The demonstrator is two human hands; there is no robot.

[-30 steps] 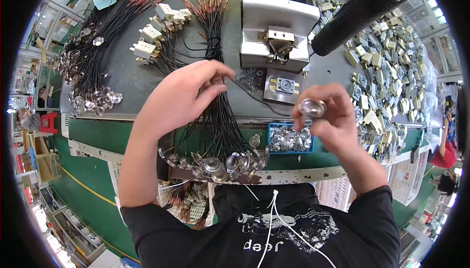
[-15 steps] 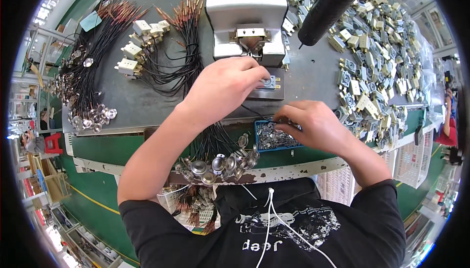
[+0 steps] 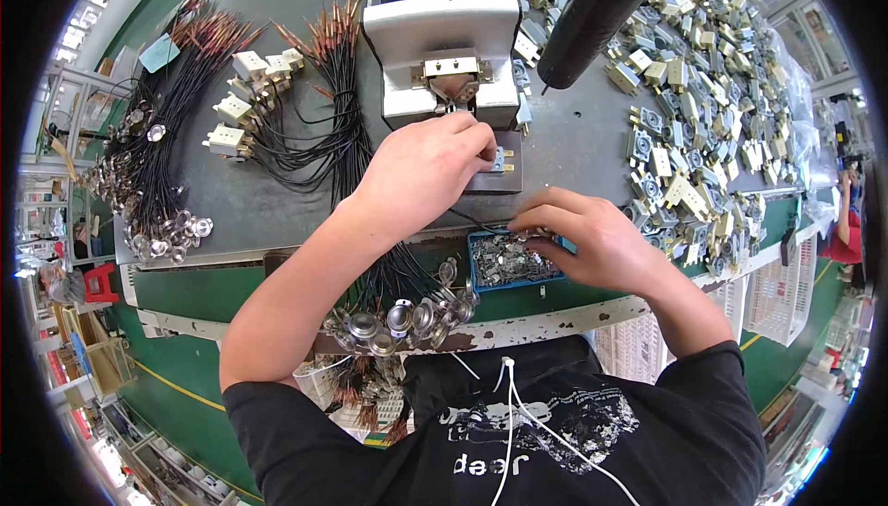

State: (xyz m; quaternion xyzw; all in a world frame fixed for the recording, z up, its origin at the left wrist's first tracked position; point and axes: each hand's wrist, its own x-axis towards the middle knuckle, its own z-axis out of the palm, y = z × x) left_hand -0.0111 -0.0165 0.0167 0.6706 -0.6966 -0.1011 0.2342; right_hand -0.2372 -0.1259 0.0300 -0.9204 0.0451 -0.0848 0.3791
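My left hand (image 3: pixel 430 168) is bent over a small metal block (image 3: pixel 507 182) in front of the white bench machine (image 3: pixel 442 20). Its fingertips pinch a grey-blue connector housing (image 3: pixel 500 162) with brass pins, which rests on the block. The thumb side is hidden from view. My right hand (image 3: pixel 597 233) is over the right part of a blue tray (image 3: pixel 476 275) full of small metal pieces. A black wire (image 3: pixel 476 221) leads from below my left hand to the right fingertips, which are slightly blurred and appear closed on it.
Bundled black wires (image 3: pixel 344 127) with metal discs (image 3: pixel 400 319) hang over the front edge. Another wire bundle (image 3: pixel 176 136) lies at left, beside cream housings (image 3: pixel 228 141). Many loose housings (image 3: pixel 684 127) cover the right side. A dark pole (image 3: pixel 592 30) slants above the bench.
The whole view has shifted a little, so the bench appears farther left and up. My left hand stays at the housing, and my right fingers move slightly over the tray.
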